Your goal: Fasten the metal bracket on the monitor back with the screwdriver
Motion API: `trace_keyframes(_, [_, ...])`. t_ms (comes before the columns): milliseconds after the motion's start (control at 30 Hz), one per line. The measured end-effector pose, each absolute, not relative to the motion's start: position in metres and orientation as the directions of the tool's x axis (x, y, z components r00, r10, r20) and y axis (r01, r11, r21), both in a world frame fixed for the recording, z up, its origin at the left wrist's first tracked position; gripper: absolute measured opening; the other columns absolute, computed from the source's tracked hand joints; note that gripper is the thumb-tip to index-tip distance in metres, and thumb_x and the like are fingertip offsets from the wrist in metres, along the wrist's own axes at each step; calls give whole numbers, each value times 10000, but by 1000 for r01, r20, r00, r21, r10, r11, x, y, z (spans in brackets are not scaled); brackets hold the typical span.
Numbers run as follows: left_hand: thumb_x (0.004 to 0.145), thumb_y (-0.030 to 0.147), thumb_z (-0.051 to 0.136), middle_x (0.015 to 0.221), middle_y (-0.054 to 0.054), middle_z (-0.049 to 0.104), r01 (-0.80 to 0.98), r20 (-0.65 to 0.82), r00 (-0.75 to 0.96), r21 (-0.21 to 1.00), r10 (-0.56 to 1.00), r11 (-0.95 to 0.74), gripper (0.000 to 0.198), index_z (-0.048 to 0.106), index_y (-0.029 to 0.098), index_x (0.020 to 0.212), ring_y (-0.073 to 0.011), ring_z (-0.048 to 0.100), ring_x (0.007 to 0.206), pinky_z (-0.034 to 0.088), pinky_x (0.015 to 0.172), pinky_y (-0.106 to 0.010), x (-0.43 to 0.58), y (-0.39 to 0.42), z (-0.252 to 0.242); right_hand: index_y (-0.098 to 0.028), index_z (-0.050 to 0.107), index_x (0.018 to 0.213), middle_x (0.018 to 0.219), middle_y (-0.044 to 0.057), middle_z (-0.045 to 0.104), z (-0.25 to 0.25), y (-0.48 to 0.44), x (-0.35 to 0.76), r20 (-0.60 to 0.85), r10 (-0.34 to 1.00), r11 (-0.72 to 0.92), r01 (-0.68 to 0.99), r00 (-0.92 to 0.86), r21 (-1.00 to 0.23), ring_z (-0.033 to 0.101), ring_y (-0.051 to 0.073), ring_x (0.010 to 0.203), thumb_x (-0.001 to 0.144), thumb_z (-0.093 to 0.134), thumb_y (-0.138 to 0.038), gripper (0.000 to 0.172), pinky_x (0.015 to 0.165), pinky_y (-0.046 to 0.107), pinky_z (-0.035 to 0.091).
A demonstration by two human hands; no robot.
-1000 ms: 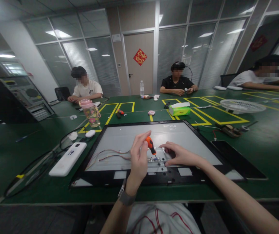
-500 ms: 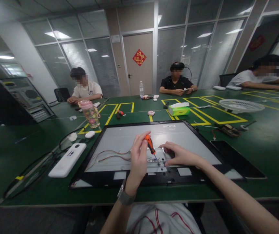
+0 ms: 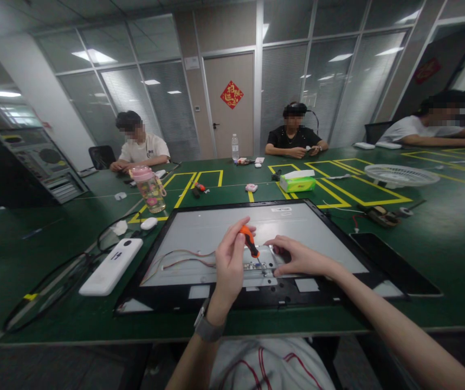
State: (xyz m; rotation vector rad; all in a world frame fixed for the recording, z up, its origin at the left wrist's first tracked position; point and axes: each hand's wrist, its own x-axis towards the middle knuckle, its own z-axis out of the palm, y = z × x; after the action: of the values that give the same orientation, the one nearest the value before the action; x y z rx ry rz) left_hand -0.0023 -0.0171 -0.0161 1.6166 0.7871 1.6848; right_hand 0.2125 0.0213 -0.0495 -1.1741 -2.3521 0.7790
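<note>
A flat monitor panel (image 3: pixel 200 230) in a black frame lies face down on the green table in front of me. My left hand (image 3: pixel 230 265) is closed round an orange-handled screwdriver (image 3: pixel 249 241), whose tip points down at a small circuit board (image 3: pixel 257 265) near the panel's front edge. My right hand (image 3: pixel 297 257) rests on the panel just right of the board, fingers curled and pressing on it. Thin red and white wires (image 3: pixel 179 259) run left from the board across the panel.
A white oblong device (image 3: pixel 111 265) and black cables lie at the left, a dark flat slab (image 3: pixel 393 262) at the right. Farther back stand a pink-lidded bottle (image 3: pixel 150 188), a green tissue box (image 3: pixel 297 181) and a white fan grille (image 3: pixel 403 174). Three people sit at the far side.
Almost nothing has changed: the view has drifted slightly, and both hands stay on the screwdriver and the board.
</note>
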Motion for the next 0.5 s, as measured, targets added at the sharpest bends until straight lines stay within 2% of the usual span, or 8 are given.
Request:
trace_keyframes(133, [896,340,614,922,-23,608,35,632,-69,774,771,-632,199,701,236,1041,-141,585,829,464,781,-256,-2,-15,-17,-195,569,1252,926,33,517,-51,21,214,108,818,493,593,-565,-636,527,212,847,673,795,-478,683,762,331,456])
trace_keyframes(200, [923,339,569,979,-33,608,56,624,-87,781,777,-621,226,684,240,1091,-143,587,864,462,816,-266,-3,-15,-17,-200,573,1246,925,32,519,-52,22,214,110,819,494,592,-564,-637,528,214,849,666,798,-481,683,764,332,457])
trace_keyframes(333, [992,341,423,1117,-67,644,-47,565,-21,824,825,-565,321,600,237,1238,-166,628,971,470,897,-310,-3,-16,-17,-189,575,1244,937,37,521,-52,22,214,111,820,494,596,-562,-633,528,215,851,665,801,-470,682,766,333,455])
trace_keyframes(500, [892,328,613,931,-32,636,36,619,-59,786,783,-618,190,693,215,1022,-138,602,820,482,770,-248,-2,-13,-18,-193,570,1255,920,29,515,-53,22,214,105,820,491,597,-563,-634,524,210,847,671,798,-460,682,765,327,451])
